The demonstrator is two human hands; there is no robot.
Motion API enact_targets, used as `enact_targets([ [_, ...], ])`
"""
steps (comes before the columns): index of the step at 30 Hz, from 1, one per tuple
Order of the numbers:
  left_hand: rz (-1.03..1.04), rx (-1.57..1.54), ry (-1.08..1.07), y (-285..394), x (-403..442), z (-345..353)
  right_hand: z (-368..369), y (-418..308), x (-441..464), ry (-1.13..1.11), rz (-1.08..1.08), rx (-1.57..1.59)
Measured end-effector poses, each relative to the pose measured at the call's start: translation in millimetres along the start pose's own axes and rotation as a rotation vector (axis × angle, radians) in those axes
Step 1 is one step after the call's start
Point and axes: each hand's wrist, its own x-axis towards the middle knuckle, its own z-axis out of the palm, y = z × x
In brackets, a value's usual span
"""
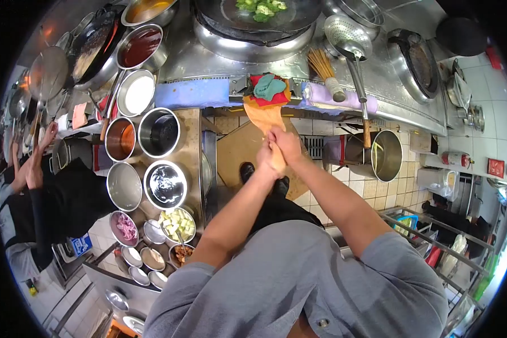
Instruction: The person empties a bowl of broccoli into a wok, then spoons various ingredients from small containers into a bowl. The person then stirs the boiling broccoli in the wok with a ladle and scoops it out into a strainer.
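Observation:
An orange cloth (265, 116) stretches from the stove's front edge down toward my body. My left hand (266, 155) is closed around its near end. Just beyond it, my right hand (288, 146) also grips the cloth, its fingers wrapped round and partly hidden. The far end of the cloth lies against a red cloth (276, 100) with a crumpled teal cloth (268, 87) on top. Behind these, a wok (225, 19) holds cut green vegetables (261, 8).
Left of me, a counter carries several steel bowls (165, 185) and a bowl of pale diced food (177, 224). A bamboo brush (325, 70) and a perforated ladle (346, 36) lie right of the wok. A large pot (387, 155) stands at right. A co-worker (34, 169) is at far left.

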Motion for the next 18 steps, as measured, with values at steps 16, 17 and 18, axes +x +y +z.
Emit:
enact_targets([
  [16, 0.068, 0.272, -0.058, -5, -33, 49, 52, 30, 61, 0.545, 0.056, 0.390],
  [17, 0.101, 0.423, -0.018, 4, -11, 29, 57, 13, 35, 0.290, -0.012, 0.781],
  [18, 0.096, 0.416, -0.013, 12, -16, 34, 66, 2, 16, 0.014, -0.072, 1.156],
])
